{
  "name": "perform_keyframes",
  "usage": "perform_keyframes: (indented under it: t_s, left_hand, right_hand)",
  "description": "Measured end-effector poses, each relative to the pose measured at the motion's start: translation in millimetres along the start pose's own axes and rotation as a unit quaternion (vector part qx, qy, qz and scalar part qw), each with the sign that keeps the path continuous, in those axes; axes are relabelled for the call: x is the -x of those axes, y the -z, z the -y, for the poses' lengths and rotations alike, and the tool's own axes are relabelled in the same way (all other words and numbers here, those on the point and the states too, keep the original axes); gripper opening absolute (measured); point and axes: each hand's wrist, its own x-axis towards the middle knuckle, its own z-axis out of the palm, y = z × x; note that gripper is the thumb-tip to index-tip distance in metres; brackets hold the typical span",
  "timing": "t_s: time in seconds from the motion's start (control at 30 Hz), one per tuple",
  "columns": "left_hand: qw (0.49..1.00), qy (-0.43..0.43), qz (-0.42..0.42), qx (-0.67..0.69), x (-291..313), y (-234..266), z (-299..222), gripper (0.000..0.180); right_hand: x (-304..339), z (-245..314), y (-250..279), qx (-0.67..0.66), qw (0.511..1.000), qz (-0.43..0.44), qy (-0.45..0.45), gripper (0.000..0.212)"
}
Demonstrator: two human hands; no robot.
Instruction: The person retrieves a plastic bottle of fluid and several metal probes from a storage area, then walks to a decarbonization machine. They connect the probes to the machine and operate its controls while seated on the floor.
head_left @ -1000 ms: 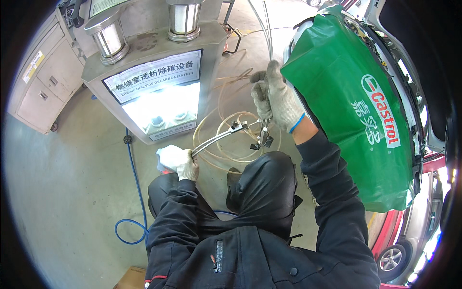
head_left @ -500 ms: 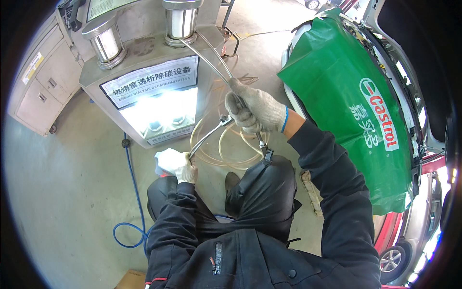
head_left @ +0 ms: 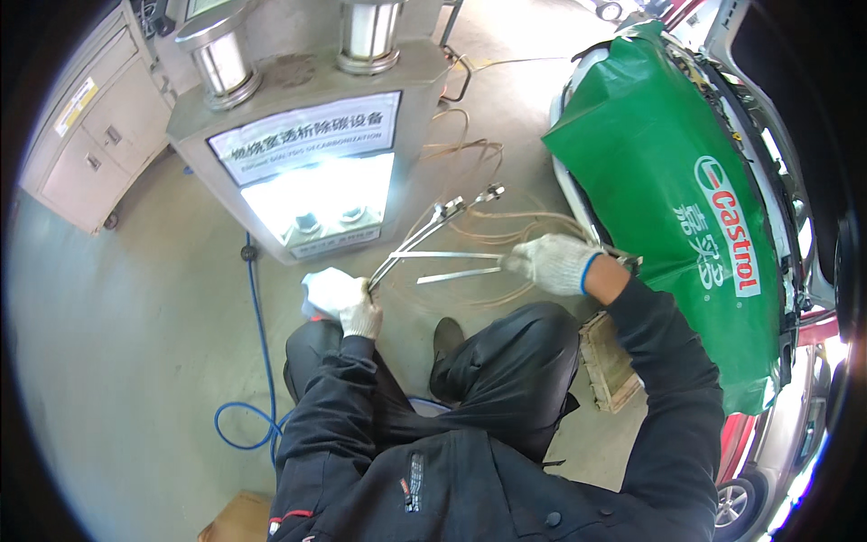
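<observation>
My left hand, in a white knit glove, is closed round the lower ends of thin metal tubes and a white cloth. These tubes slant up and right to dark fittings. My right hand, also gloved, grips another pair of thin metal tubes, which point left toward those in my left hand. A fitting shows beyond my right wrist. Pale clear hoses trail behind the tubes.
A grey metal machine with a lit window and two glass cylinders stands ahead. At right is a car under a green cover. A wooden frame lies by my right knee; a blue hose runs at left, near a grey cabinet.
My right hand has moved right and down with its tubes, which have swung from pointing up to pointing left. My left hand still holds its tubes and cloth. The view has shifted slightly.
</observation>
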Motion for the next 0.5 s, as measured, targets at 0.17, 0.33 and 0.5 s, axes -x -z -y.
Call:
perform_keyframes:
  t_s: [0.17, 0.33, 0.5]
  left_hand:
    - [0.999, -0.012, -0.014, 0.046, 1, 6, 3, 0.017]
    - [0.997, 0.018, 0.001, 0.081, 4, 16, 0, 0.022]
    - [0.982, 0.061, 0.079, 0.161, 1, 29, 4, 0.028]
  right_hand:
    - [-10, 24, 31, -0.138, 0.987, 0.016, -0.084, 0.036]
    - [-38, 44, 48, 0.016, 0.999, 0.023, 0.018, 0.032]
    - [-73, 59, 60, -0.091, 0.993, 0.075, -0.028, 0.047]
